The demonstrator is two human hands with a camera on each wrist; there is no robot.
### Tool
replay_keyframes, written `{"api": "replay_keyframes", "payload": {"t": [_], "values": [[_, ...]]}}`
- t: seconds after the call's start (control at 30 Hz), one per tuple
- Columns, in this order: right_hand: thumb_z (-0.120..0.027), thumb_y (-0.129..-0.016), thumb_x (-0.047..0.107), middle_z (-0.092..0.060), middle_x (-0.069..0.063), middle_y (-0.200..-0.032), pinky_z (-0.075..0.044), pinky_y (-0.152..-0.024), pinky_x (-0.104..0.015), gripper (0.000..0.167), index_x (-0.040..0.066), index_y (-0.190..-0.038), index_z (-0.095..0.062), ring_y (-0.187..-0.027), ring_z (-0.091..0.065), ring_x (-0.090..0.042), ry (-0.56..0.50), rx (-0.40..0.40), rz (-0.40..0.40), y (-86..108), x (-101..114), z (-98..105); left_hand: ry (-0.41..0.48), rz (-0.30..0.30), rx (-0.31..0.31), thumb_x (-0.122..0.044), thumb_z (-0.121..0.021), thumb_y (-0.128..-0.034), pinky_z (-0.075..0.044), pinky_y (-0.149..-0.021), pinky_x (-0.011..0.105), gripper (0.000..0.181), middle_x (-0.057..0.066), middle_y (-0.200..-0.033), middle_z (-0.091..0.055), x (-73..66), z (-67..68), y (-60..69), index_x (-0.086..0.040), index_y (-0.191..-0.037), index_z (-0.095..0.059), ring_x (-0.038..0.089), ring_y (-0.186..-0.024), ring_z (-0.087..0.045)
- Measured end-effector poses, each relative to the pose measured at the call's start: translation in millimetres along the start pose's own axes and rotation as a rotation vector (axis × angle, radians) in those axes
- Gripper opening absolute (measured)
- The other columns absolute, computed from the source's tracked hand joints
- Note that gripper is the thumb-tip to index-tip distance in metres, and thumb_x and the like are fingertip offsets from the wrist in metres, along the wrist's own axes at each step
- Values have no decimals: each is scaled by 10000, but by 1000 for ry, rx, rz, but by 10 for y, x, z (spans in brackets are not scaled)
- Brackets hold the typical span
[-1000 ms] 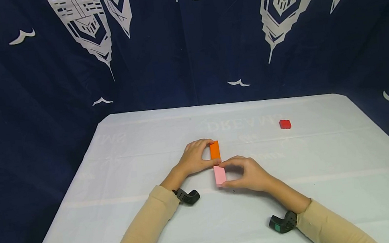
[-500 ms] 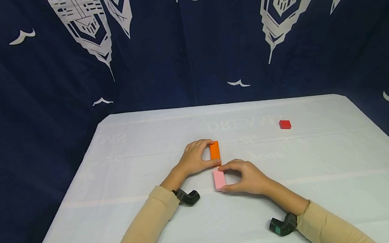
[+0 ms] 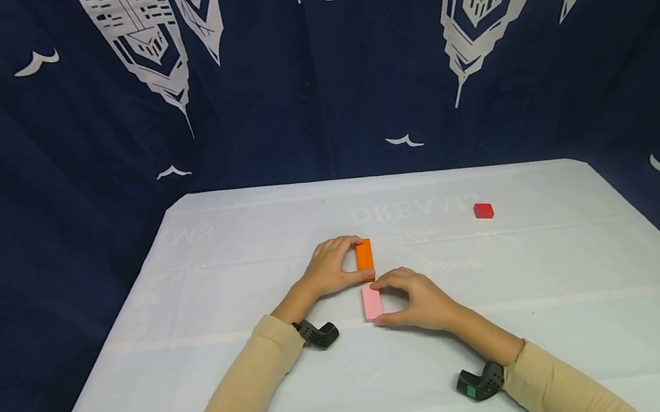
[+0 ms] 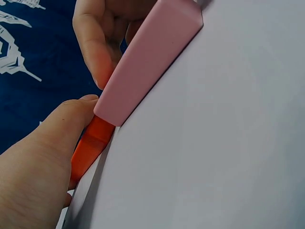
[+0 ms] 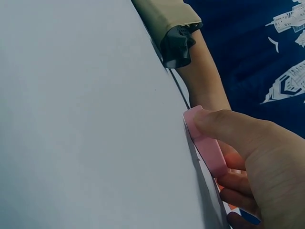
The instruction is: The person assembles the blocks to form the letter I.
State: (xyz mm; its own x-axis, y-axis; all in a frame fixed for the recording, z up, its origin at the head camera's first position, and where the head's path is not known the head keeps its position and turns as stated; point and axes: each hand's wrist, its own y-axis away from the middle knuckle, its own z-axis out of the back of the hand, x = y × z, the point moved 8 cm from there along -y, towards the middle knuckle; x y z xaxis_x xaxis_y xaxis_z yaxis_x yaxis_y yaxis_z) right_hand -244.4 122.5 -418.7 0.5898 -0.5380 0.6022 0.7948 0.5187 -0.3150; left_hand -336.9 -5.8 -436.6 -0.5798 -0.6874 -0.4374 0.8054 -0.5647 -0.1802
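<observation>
On the white table, an orange block lies lengthwise away from the person. My left hand pinches its ends between thumb and fingers. Directly on the near side of it is a pink block, held at its two ends by my right hand. In the left wrist view the pink block is close to the orange block; whether they touch I cannot tell. The right wrist view shows my right thumb on the near end of the pink block, with the orange one mostly hidden behind fingers.
A small red block lies toward the far right of the white table. Beyond the table's far edge hangs a dark blue cloth with white printed shapes. A black device is strapped at each wrist.
Compared with a second ago, my right hand and the pink block are slightly nearer the person, though they moved a little back toward the orange block lately. My left hand stays in place.
</observation>
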Motion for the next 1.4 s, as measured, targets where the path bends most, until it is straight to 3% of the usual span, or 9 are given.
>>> {"api": "replay_keyframes", "payload": {"t": [1.4], "values": [[-878, -722, 288, -648, 35, -1119, -480, -947, -420, 525, 102, -1176, -693, -1060, -583, -173, -41, -63, -13, -36, -74, -15, -2, -20, -6, -527, -659, -869, -246, -1127, 470, 666, 25, -1435, -489, 2, 2, 1, -157, -1395, -484, 236, -1353, -393]]}}
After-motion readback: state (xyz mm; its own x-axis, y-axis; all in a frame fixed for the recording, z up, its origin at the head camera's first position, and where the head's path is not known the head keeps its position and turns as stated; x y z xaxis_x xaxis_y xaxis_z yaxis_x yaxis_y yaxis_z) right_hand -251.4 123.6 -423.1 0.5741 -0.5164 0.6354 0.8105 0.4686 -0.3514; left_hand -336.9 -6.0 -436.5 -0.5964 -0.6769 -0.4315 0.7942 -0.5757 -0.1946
